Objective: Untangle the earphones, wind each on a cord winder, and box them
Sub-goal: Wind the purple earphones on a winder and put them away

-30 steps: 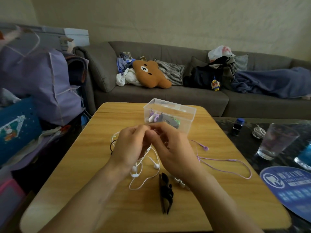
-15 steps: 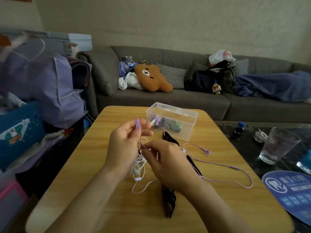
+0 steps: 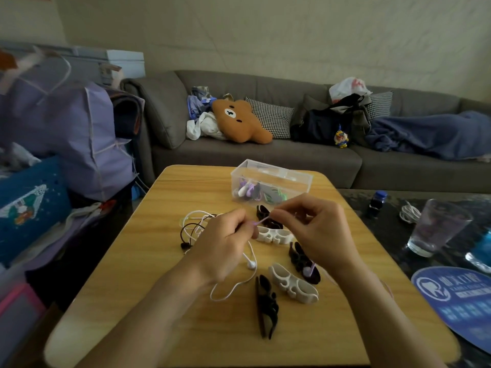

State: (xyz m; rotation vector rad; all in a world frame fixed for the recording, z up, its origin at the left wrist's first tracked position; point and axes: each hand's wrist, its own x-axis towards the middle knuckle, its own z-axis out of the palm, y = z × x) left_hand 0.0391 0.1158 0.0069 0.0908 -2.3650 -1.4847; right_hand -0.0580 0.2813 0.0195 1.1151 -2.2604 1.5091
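Over the wooden table (image 3: 164, 274), my left hand (image 3: 223, 244) and my right hand (image 3: 316, 229) both pinch a thin purple earphone cord (image 3: 261, 221) stretched between them. A purple earbud (image 3: 307, 270) hangs below my right hand. A white earphone (image 3: 251, 264) and its cord loop lie under my left hand. A tangle of white and black cords (image 3: 194, 227) sits to the left. White winders (image 3: 292, 284) (image 3: 273, 234) and black winders (image 3: 265, 306) (image 3: 303, 261) lie scattered. A clear plastic box (image 3: 271, 181) holding wound earphones stands behind.
A glass (image 3: 435, 229), a small dark bottle (image 3: 377, 201) and a coiled white cable (image 3: 409, 213) stand on a dark side table at right. A blue round fan (image 3: 457, 301) lies at the table's right edge. Bags (image 3: 69, 134) crowd the left; a sofa (image 3: 265, 152) runs behind.
My hands have moved apart and drawn the purple cord taut between them. Several winders on the table have come into view beneath them. The camera has tilted down slightly.
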